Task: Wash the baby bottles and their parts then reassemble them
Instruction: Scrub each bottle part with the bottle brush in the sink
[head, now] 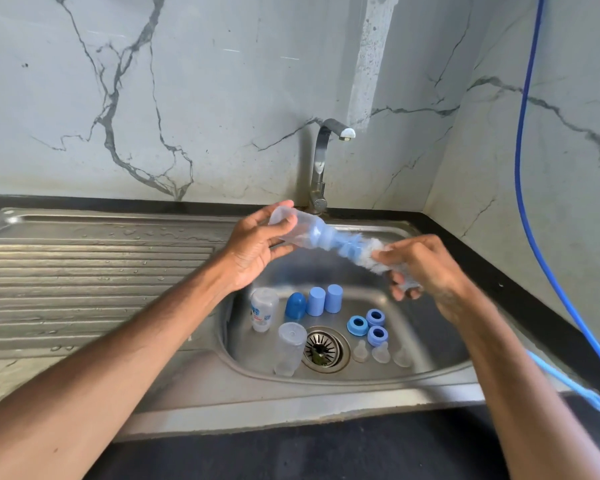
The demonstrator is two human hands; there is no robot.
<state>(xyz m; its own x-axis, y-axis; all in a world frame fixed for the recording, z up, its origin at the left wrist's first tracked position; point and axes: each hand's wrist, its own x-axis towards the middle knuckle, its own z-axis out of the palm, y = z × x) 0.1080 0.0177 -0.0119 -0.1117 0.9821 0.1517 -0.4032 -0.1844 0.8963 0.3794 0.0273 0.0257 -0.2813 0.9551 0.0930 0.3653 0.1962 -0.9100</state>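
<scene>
- Stainless steel sink with a ribbed drainboard, wet in spots; above it a chrome tap, no water seen running.
- Over the basin, in the left hand, thumb and fingers curled round its base end: a clear plastic baby bottle, nearly level, mouth toward the right.
- Partly inside that mouth, a blue-and-white bristle brush; handle end gripped in the curled fingers of the right hand, blurred.
- On the basin floor left of the drain, a printed clear bottle and a plain clear bottle.
- Behind the drain, three blue caps, upright.
- Right of the drain, three blue screw rings, close together.
- In front of the rings, three clear silicone teats in a row.
- Judged early: scrubbing one bottle, nothing reassembled; impossible to tell whether the basin pieces are washed; probably left are two bottles, the small parts, rinsing and all reassembly.
</scene>
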